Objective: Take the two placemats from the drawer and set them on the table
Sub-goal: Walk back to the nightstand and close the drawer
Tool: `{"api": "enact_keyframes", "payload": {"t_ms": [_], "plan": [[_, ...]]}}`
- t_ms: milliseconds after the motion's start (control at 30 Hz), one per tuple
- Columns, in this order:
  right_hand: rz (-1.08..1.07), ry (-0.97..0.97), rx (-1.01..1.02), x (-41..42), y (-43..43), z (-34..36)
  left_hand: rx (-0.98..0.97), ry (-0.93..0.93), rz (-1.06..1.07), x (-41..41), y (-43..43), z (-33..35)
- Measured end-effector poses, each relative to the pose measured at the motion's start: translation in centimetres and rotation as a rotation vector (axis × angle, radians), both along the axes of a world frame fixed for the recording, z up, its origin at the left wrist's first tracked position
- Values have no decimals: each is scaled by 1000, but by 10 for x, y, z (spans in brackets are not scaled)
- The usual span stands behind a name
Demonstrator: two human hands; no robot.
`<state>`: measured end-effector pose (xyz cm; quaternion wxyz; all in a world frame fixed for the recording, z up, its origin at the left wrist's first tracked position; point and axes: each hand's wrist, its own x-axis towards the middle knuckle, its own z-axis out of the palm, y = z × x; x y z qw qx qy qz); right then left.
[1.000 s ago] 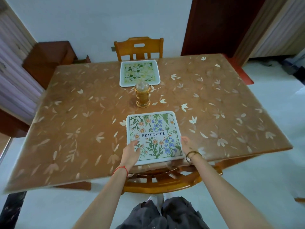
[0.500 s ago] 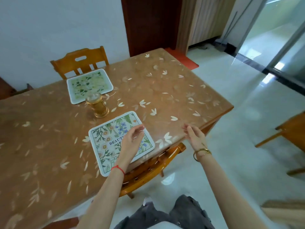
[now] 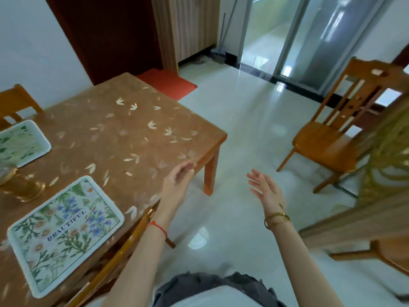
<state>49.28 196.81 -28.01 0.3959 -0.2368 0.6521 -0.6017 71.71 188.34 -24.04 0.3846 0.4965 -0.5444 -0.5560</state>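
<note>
Two placemats already lie flat on the bench (image 3: 124, 138): the near placemat (image 3: 66, 234), printed with flowers and the word BEAUTIFUL, close to the near edge, and the far placemat (image 3: 21, 142), green-patterned and cut off by the left frame edge, in front of a chair at the far side. A gold jar (image 3: 20, 185) stands between them, touching neither as far as I can tell. Both hands are empty and loosely open: the left hand (image 3: 177, 185) hangs over the bench's right near corner, the right hand (image 3: 265, 191) over the bare floor (image 3: 254, 129), well apart from either mat.

By my judgement the task looks finished, so little remains to go wrong. The near placemat sits close to the bench edge above a tucked-in chair back (image 3: 124, 247); a brush from the left forearm or from clothing could slide it on the glossy cover or push it off. A careless swing of an arm could also tip the jar onto a mat.
</note>
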Motion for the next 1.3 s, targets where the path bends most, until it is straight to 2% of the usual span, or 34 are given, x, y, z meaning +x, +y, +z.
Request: {"api": "enact_keyframes", "payload": {"t_ms": [267,533,900,1300], "plan": [[-151,-23,2,-105,9,2,52,38,-102,-115,-18,-2],[-254,-7,9,-194,-41,2,67,89,-169,-216,-92,-12],[-218,25,26,-322,-225,24,59,152,-162,-357,-275,2],[12,21,35,-389,-444,33,67,156,28,-392,-452,-11]]}}
